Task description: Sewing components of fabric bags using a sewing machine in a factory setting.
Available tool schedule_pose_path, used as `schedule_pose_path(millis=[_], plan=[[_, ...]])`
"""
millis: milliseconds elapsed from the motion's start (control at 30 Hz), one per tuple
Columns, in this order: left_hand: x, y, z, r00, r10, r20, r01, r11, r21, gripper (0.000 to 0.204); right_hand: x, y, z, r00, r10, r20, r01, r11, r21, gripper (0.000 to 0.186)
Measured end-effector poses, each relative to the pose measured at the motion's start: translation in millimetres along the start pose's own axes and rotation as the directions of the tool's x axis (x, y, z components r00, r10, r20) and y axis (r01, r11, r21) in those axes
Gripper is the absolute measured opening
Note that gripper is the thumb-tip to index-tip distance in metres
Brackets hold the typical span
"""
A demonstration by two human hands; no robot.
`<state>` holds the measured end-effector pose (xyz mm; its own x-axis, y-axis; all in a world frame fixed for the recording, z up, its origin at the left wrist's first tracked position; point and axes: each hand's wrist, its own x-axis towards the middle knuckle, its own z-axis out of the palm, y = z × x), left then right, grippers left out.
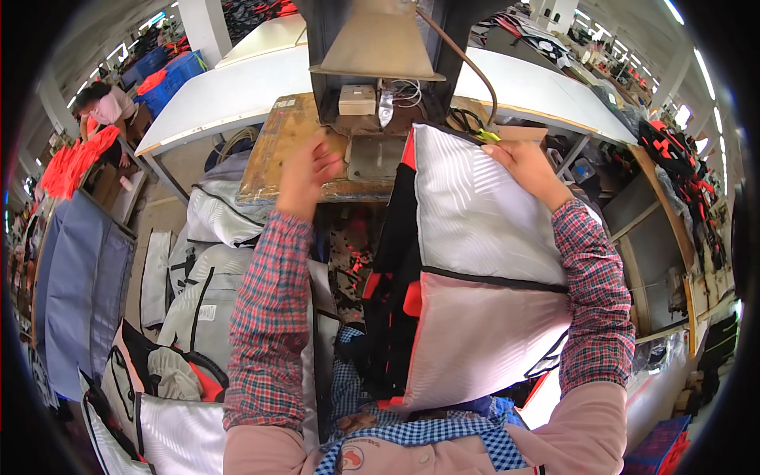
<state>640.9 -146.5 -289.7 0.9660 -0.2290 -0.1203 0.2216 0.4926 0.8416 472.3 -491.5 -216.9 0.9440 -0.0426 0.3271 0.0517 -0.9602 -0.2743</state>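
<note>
Nearest: blue-checked apron (427,432), plaid sleeves (269,324). Just above the lap, silver-white panel (491,214), with black binding across its middle and a black-and-red side strip (389,241) along its left. Low at left, heap of silver-grey pieces (198,293).

Farther out, right hand (532,168) at the panel's top right: thumb on the face, fingers closed on the edge. Left hand (307,178) blurred, apart from the panel, near the wooden tabletop's (277,142) front edge; fingers loosely curled, part-open, nothing visible in them. By the right fingers, yellow-green tool (489,136); cannot tell whether gripped or lying behind.

For good handling, probably best to keep the right pinch near the corner, bring left fingers to the opposite top corner, hold the edge taut and square, smooth folds, stop the side strip tucking under, keep cloth clear of the tool.

Beyond: metal plate (376,158) on the wooden tabletop, then tapered hood (376,43) above. Farther, white tabletop (229,95); far left, co-worker (119,107) bending near red cloth (75,162).
</note>
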Motion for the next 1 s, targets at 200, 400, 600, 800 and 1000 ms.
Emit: schedule_pose_path(millis=[200, 400, 600, 800, 1000], plan=[[-73, -28, -70, 0.975, -0.218, 0.050, 0.135, 0.751, 0.646, 0.036, -39, 8, -32, 0.997, 0.073, -0.041, -0.072, 0.997, 0.006, 0.042], [-158, -127, -62, 0.782, -0.234, 0.577, -0.209, 0.775, 0.596, 0.040, -56, 4, -43, 0.990, 0.078, -0.116, -0.082, 0.996, -0.025, 0.044], [-159, -163, -52, 0.899, -0.230, 0.373, 0.044, 0.894, 0.447, 0.035, -36, 1, -44, 0.979, 0.115, -0.168, -0.136, 0.983, -0.123, 0.048], [-123, -154, -56, 0.933, -0.140, 0.332, -0.009, 0.912, 0.410, 0.032, 0, -3, -41, 0.977, 0.163, -0.141, -0.190, 0.960, -0.205, 0.049], [-106, -141, -62, 0.945, -0.087, 0.315, -0.053, 0.910, 0.410, 0.032, 26, -9, -27, 0.978, 0.161, -0.134, -0.187, 0.959, -0.213, 0.051]])
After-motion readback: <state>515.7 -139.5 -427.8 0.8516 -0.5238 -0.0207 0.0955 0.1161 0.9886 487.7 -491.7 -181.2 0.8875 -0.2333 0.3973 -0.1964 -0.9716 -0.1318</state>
